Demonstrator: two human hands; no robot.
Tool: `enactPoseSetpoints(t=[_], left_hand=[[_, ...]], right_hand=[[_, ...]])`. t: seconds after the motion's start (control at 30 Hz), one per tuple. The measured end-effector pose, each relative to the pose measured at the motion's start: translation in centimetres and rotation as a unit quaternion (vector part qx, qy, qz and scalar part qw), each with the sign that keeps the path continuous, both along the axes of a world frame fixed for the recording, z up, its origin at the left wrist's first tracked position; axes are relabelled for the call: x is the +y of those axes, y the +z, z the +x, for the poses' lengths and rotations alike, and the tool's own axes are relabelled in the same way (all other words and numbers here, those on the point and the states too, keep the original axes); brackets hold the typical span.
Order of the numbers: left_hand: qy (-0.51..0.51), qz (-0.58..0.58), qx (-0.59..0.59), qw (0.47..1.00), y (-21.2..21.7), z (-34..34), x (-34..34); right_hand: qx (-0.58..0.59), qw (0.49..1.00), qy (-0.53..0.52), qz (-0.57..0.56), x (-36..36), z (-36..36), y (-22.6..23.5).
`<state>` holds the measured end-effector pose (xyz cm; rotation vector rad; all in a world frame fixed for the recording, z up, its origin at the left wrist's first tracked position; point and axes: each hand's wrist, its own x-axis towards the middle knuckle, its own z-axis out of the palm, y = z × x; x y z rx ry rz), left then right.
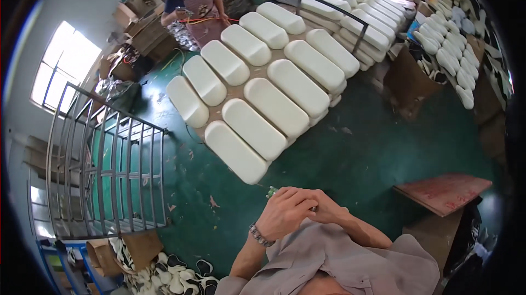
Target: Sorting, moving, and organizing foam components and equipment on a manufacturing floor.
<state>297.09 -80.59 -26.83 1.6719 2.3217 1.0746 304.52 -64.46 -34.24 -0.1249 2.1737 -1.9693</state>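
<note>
My left hand (285, 210), with a bracelet-like watch (259, 236) at its wrist, is closed and lies against my right hand (329, 205) in front of my body. My right hand is closed too, its fingers partly hidden by the left. A small green and metallic piece (271, 191) pokes out past the left fingers, and a dark end (313, 208) shows between the hands; their kind cannot be made out. Just beyond stand two rows of rounded white foam blocks (255, 128) on a brown board (215, 113). The closest block's end is a little beyond my hands.
Across the board stands a person (200, 7) beside red and yellow hoses (211, 20). A metal rack (112, 169) is at left. More blocks (367, 26) are stacked behind a dark metal frame (334, 13). A reddish board (446, 191) lies right; black-and-white pieces (172, 276) are heaped lower left.
</note>
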Motion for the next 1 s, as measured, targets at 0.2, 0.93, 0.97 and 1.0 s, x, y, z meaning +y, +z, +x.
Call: enactPoseSetpoints(t=[0.2,0.93,0.97,1.0], left_hand=[[-0.032,0.002,-0.008,0.999,0.7,0.3,-0.2],[0.075,0.214,0.059,0.972,0.6,0.3,-4.6],[-0.008,0.179,0.057,0.982,0.4,0.6,-4.5],[-0.057,0.195,0.046,0.978,-1.1,-1.1,-2.4]], right_hand=[[0.085,0.996,-0.031,0.022,-0.8,1.3,-0.4],[0.063,0.996,-0.061,-0.017,-6.6,1.0,-2.7],[0.062,0.997,-0.05,-0.008,-6.8,2.9,-5.3],[0.061,0.993,-0.1,0.008,-4.3,2.4,-5.8]])
